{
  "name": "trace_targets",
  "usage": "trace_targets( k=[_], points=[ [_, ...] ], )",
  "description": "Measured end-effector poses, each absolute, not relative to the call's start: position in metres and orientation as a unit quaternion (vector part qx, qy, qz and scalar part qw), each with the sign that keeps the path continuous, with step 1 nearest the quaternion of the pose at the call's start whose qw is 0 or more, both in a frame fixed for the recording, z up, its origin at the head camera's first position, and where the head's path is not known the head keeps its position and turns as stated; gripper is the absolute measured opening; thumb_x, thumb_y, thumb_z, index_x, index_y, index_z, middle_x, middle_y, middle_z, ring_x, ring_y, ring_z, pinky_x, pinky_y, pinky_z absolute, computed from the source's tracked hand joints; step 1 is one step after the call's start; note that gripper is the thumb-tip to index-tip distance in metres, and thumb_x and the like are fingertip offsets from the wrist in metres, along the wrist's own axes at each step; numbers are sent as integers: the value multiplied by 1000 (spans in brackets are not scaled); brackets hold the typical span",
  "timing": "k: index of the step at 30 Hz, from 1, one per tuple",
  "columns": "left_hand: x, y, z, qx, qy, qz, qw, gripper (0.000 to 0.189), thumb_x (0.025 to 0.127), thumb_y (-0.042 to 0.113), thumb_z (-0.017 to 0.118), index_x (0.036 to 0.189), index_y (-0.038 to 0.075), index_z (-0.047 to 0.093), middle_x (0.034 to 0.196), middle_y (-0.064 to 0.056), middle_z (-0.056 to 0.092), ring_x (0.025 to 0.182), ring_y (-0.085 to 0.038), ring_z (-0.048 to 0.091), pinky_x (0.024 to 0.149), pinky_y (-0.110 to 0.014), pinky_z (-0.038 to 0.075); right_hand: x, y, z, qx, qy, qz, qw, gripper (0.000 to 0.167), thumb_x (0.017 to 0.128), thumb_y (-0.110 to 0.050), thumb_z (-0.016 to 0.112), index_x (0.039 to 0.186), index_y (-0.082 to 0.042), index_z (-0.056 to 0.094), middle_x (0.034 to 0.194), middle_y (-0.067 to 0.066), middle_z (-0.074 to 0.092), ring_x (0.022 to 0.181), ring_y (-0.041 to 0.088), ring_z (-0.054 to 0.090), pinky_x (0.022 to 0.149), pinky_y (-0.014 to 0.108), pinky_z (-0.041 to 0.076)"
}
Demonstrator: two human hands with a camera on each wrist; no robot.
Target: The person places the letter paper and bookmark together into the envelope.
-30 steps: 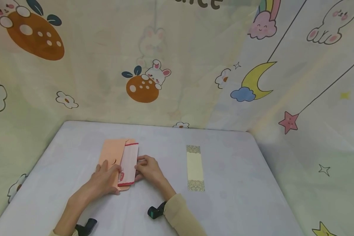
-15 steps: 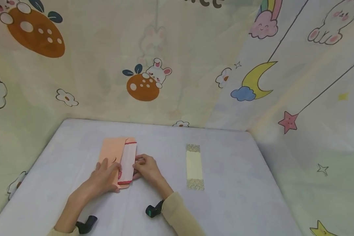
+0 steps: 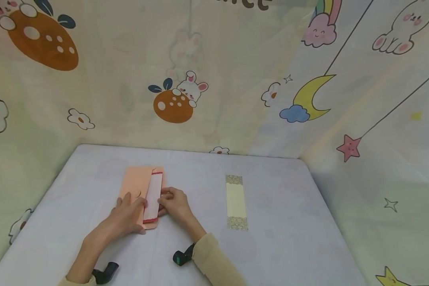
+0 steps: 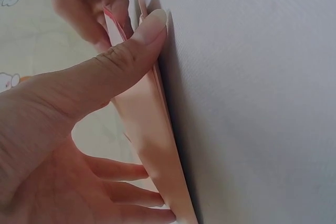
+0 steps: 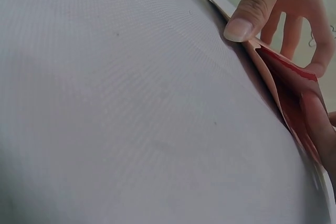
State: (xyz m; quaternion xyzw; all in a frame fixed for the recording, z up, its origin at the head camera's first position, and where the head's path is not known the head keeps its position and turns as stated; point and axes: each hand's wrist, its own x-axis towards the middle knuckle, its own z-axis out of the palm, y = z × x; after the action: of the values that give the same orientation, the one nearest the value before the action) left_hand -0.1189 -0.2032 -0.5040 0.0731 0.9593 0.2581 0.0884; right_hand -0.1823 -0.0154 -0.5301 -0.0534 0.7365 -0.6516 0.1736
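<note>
A peach-coloured envelope lies on the white table. From its right-hand opening sticks a white card with red trim, partly inside it. My left hand presses on the envelope with its fingers spread. In the left wrist view its thumb lies along the envelope's near edge, its other fingers on the upper face. My right hand pinches the card's outer edge between thumb and fingers. In the right wrist view, the card shows a gap and a red inner side. The card's inserted part is hidden.
To the right lies a pale yellow strip with patterned ends, apart from both hands. The white table meets a cartoon-printed cloth backdrop at its back and sides.
My right hand has moved slightly left with the card, and less of the card shows outside the envelope. The red print near its lower end is now covered. My left hand stays in place.
</note>
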Motion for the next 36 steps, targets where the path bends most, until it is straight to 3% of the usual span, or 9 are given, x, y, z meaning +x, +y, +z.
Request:
trace_targets(
  k=[11,21,33,36],
  points=[
    [-120,-203,-505,85,961,258,61,74,61,29,99,120,20,55,130,-31,41,114,-56,42,82,-73,44,-185,-19,-530,-56,738,-649,176,34,94,1,68,128,3,62,85,11,76,67,25,76,58,34,60],
    [-118,-199,-504,73,958,267,79,71,62,27,99,118,21,54,137,-36,38,120,-62,39,90,-82,37,-182,-24,-533,-51,739,-648,177,35,92,3,68,127,3,63,83,9,75,66,24,75,57,33,60],
    [-115,-203,-502,79,958,266,72,71,61,25,99,116,21,54,127,-29,42,112,-52,42,87,-77,39,-179,-36,-534,-58,723,-666,175,34,91,6,67,125,6,64,85,11,76,68,26,76,58,34,60],
    [-115,-203,-502,78,956,272,77,71,62,25,99,116,21,55,131,-32,41,116,-55,41,89,-80,37,-179,-37,-534,-59,724,-666,173,34,91,7,66,125,6,64,84,12,76,68,29,76,58,33,60]
  ],
)
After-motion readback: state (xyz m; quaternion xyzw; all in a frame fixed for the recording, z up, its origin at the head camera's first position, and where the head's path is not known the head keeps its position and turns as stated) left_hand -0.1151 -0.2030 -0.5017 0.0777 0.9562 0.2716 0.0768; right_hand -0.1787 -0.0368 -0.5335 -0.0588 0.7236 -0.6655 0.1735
